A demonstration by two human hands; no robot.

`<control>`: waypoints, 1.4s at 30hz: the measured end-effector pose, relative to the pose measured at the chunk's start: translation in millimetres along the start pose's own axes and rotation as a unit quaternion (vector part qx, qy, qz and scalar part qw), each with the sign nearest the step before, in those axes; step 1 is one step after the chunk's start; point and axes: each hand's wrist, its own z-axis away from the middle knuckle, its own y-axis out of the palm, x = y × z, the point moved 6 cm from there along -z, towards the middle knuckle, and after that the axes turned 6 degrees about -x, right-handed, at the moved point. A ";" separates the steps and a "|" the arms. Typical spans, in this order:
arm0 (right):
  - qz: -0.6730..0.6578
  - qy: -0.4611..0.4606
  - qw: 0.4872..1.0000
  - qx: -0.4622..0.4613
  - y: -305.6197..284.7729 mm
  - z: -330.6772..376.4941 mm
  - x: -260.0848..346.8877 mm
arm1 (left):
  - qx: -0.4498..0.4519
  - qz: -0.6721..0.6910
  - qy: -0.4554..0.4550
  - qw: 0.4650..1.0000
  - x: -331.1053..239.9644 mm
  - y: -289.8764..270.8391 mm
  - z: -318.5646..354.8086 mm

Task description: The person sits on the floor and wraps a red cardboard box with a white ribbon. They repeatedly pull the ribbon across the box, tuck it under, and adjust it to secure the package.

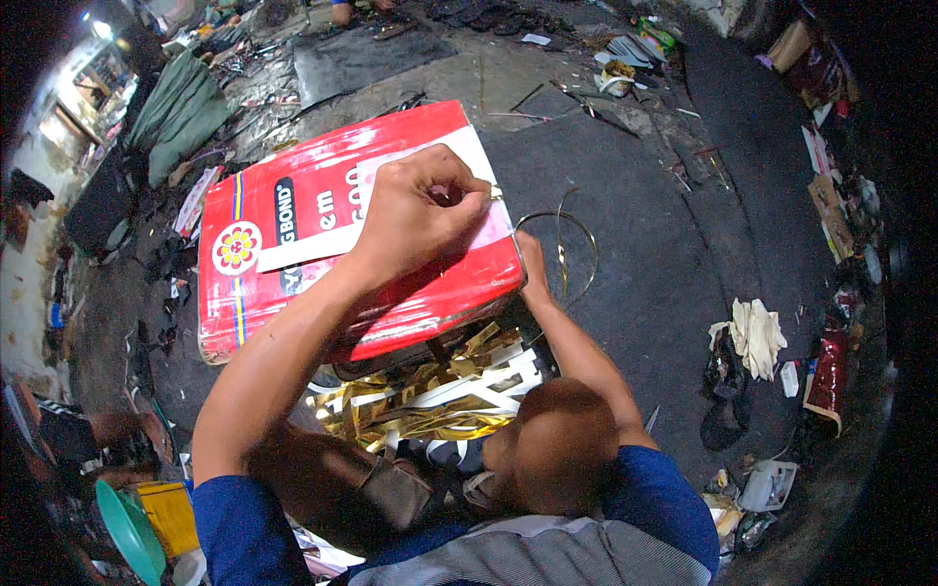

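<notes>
Strip work, seemingly partway

Red tin, one, at ten o'clock, a white strip along its upper face. Our left hand, eleven o'clock: grip closed, finger and thumb pinched at the tin's edge, apparently on a gold piece. Our right hand, two o'clock: fingertips hidden, grip we cannot tell. Gold and white strips, heaped at six: probably done, we judge; the pinched piece, unfinished; remaining count, unknown.

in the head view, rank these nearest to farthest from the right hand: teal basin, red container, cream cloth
1. Red container: immediately left of the right hand.
2. Cream cloth: out to the right.
3. Teal basin: far lower left.
</notes>
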 end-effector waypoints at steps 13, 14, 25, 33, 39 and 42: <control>0.118 0.122 0.985 0.029 11.6 55.9 -134.5 | 0.008 0.018 0.022 1.000 -2.3 9.4 -3.7; 0.208 0.088 0.971 0.084 18.8 66.5 -115.5 | -0.006 0.009 0.020 1.000 -0.3 0.4 0.6; 0.319 0.278 0.895 0.141 -37.5 101.4 -120.8 | 0.063 -0.049 0.156 0.985 -19.8 -0.1 1.8; 0.473 0.121 0.867 0.096 -87.1 65.0 -167.6 | 0.095 -0.249 0.331 0.905 -30.4 -11.6 21.5; 0.527 0.252 0.811 -0.034 -181.9 34.5 -197.5 | 0.158 -0.243 0.260 0.921 -31.3 -2.6 21.2; 0.462 0.348 0.790 -0.202 -214.1 37.3 -179.8 | 0.118 -0.249 0.246 0.929 -10.9 4.2 15.0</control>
